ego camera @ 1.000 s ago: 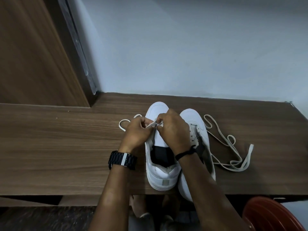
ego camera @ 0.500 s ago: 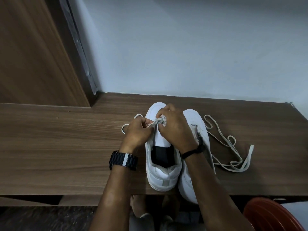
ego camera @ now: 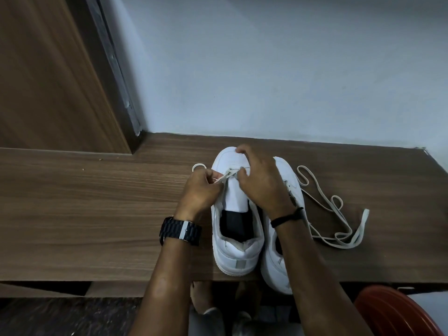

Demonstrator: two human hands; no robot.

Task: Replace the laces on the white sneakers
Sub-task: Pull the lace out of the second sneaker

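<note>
Lace held at the lowest eyelets of the left-hand sneaker, both hands engaged

A white lace [ego camera: 224, 177] is pinched between thumb and curled fingers of the left hand [ego camera: 202, 191], drawn taut toward the right hand [ego camera: 260, 180], whose fingers are curled over the toe end of the shoe; whether the lace is actually gripped by the right fingertips cannot be told. The near sneaker [ego camera: 236, 214] is set directly under both sets of fingers, heel toward the person, on the wooden bench [ego camera: 84, 214]. The second sneaker [ego camera: 278, 263] is touching it, beneath the right wrist. A loose lace [ego camera: 339, 226] is lying coiled on the bench, outboard of the right fingers. A loop of the held lace [ego camera: 197, 166] is seen just beyond the left knuckles. A black watch [ego camera: 180, 230] is worn on the left wrist, a black band [ego camera: 287, 217] on the right
</note>
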